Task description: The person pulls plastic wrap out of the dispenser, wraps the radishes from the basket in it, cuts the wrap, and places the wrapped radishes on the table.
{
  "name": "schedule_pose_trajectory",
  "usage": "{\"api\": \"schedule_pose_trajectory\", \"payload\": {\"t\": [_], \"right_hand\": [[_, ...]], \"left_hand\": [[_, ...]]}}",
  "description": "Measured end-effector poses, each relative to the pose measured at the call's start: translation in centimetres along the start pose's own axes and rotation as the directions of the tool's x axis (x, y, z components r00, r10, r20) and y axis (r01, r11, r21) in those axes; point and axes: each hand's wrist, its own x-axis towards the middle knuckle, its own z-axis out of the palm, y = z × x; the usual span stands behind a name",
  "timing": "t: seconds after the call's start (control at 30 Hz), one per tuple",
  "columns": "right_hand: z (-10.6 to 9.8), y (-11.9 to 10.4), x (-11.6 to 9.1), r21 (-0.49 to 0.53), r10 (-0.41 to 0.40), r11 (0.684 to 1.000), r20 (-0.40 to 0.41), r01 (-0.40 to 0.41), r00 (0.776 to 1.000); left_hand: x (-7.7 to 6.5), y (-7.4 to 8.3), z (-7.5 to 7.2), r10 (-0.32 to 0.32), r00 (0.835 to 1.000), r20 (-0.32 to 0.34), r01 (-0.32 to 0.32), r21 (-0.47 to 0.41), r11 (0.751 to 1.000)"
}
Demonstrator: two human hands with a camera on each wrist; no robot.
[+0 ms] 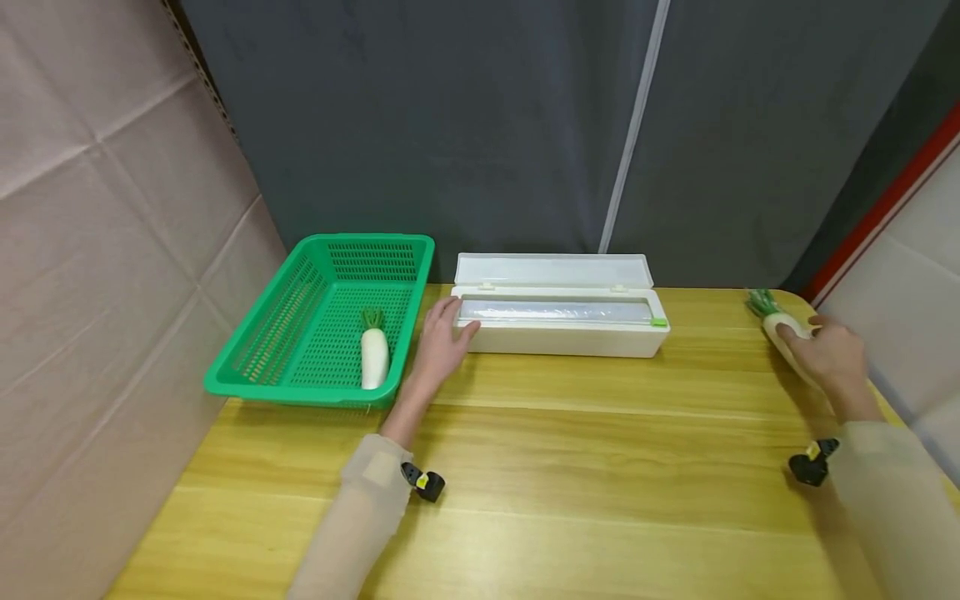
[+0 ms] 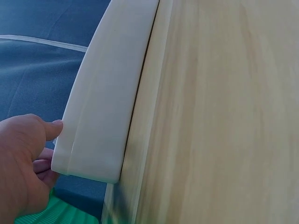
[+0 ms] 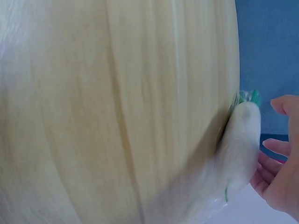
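Note:
A white cling film dispenser (image 1: 555,340) stands at the table's back edge with its lid raised. Clear film and a green slider (image 1: 658,322) show in its top. My left hand (image 1: 441,342) rests at the dispenser's left end, thumb at the front edge; the left wrist view shows the fingers by the end wall. Far right, a white radish (image 1: 787,333) with green leaf stubs lies near the table corner. Shiny clear film covers that radish (image 3: 240,144) in the right wrist view. Beside it is my right hand (image 1: 828,354), thumb and fingers spread, some fingertips close along its side.
A green plastic basket (image 1: 262,390) stands left of the dispenser, with another white radish (image 1: 374,358) inside. Behind the table hangs a dark grey curtain (image 1: 450,125). A pale wall covering (image 1: 97,292) borders the left side, and a white panel with red edging (image 1: 892,200) the right.

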Motion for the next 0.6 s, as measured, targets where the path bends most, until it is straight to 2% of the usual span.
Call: {"api": "schedule_pose_trajectory", "payload": {"t": [0.13,0.3,0.6], "right_hand": [[0.2,-1.0,-0.2,0.018,-0.043,0.999,-0.063,0.044,0.997],[0.3,-2.5,-0.4,0.056,-0.097,0.993,-0.094,0.102,0.991],[0.9,-4.5,-0.5,0.107,-0.215,0.966,-0.172,0.235,0.961]], "left_hand": [[0.0,0.1,-0.1,0.014,1.0,0.003,-0.015,0.002,1.0],[0.0,0.0,-0.3,0.014,1.0,0.013,-0.014,0.0,1.0],[-0.1,0.0,-0.5,0.023,1.0,0.001,-0.023,-0.032,0.999]]}}
